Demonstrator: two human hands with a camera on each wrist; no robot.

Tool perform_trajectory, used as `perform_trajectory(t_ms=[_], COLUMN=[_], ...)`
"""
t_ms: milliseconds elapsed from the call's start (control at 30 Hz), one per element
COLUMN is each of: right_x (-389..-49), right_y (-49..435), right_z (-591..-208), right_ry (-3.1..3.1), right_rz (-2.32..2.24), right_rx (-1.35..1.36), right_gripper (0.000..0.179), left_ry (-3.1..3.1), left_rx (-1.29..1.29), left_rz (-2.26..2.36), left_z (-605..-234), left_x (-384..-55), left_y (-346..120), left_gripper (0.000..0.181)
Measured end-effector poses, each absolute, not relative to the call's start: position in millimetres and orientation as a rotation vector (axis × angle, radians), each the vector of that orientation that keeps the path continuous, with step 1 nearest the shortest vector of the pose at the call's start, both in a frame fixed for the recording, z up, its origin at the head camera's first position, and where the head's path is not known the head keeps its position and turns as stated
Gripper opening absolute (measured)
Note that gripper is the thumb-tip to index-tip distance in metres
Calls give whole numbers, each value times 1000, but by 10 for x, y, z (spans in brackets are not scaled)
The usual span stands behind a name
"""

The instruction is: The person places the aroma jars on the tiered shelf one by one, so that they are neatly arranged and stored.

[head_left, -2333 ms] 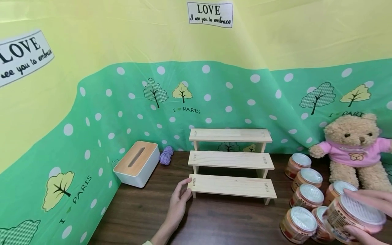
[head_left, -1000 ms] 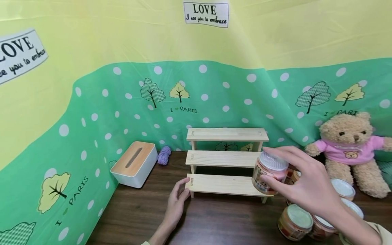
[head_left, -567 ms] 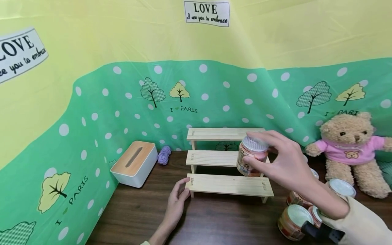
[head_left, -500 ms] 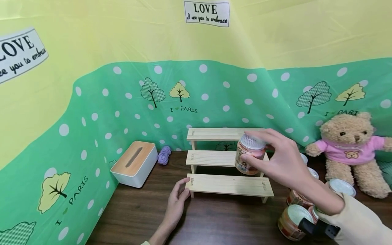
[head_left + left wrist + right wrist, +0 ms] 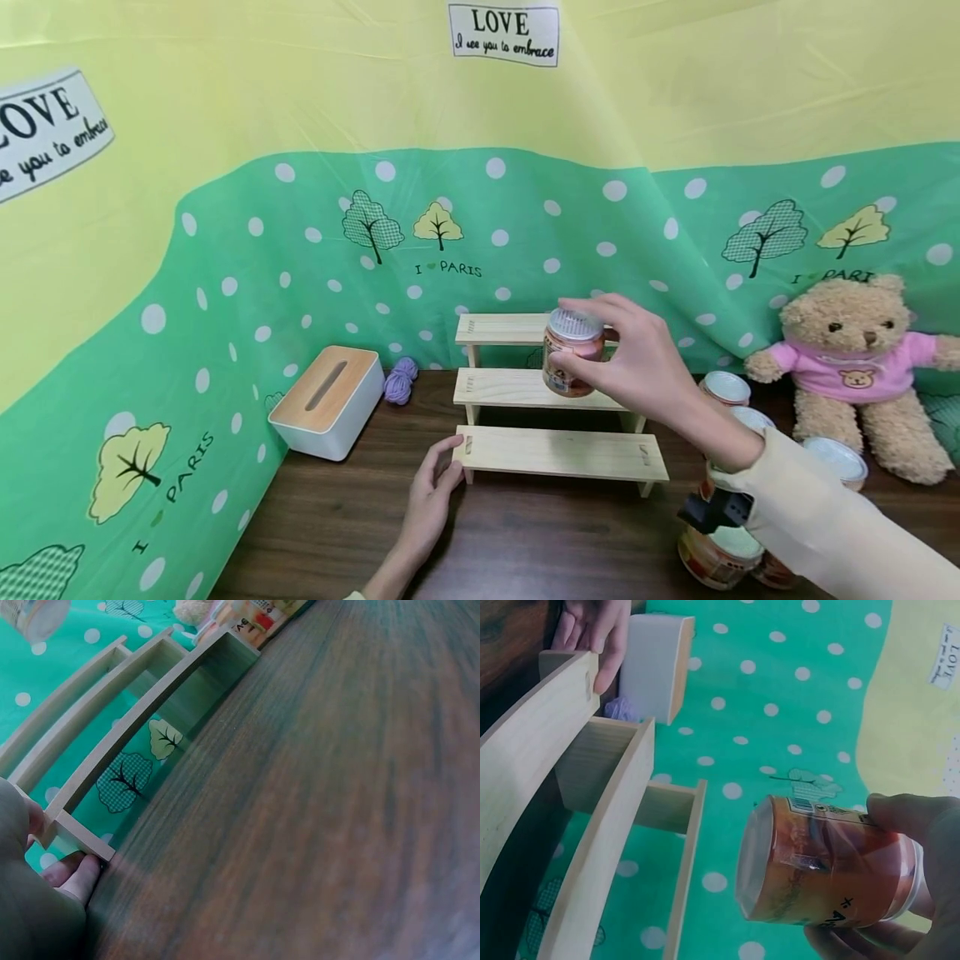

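Observation:
My right hand point(image 5: 648, 362) holds a clear-lidded jar point(image 5: 574, 345) with an orange-pink label, fingers over the lid and thumb on its side. The jar hangs upright in the air in front of the upper two steps of a three-step wooden display shelf point(image 5: 558, 452). Seen from the right wrist, the jar's pale base point(image 5: 754, 859) is apart from the boards. My left hand point(image 5: 431, 504) grips the left end of the lowest step; in the left wrist view its fingertips point(image 5: 82, 879) are at the end leg. The three steps bear nothing.
Several similar jars point(image 5: 725, 388) stand right of the shelf, partly hidden by my right sleeve. A teddy bear point(image 5: 855, 367) in a pink top sits behind them. Left of the shelf are a tissue box point(image 5: 326, 404) with a wooden top and a purple yarn skein point(image 5: 401, 382). Printed cloth hangs behind.
My right hand has lifted the jar from the group on the right and carried it left and up to the shelf's upper steps. My left hand has stayed at the shelf end.

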State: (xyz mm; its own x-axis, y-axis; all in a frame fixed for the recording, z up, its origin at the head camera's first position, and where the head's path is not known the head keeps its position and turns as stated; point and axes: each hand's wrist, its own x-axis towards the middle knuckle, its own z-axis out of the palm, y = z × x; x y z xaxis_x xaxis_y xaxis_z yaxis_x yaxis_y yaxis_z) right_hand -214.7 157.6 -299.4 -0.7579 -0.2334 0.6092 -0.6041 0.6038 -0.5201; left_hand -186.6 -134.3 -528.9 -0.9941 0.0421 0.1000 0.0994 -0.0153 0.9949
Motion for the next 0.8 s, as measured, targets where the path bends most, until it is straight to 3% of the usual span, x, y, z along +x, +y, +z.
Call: perform_trajectory(t_ms=[800], right_x=[-2696], right_y=[1061], right_z=[-3231], right_ry=[-2260], right_rz=[1081], right_rx=[624], right_gripper=[61], left_ry=[-2184], left_rx=[-173], left_rz=[-2171], left_z=[-5292], left_x=[-1869], left_y=[-1336], left_gripper=[38])
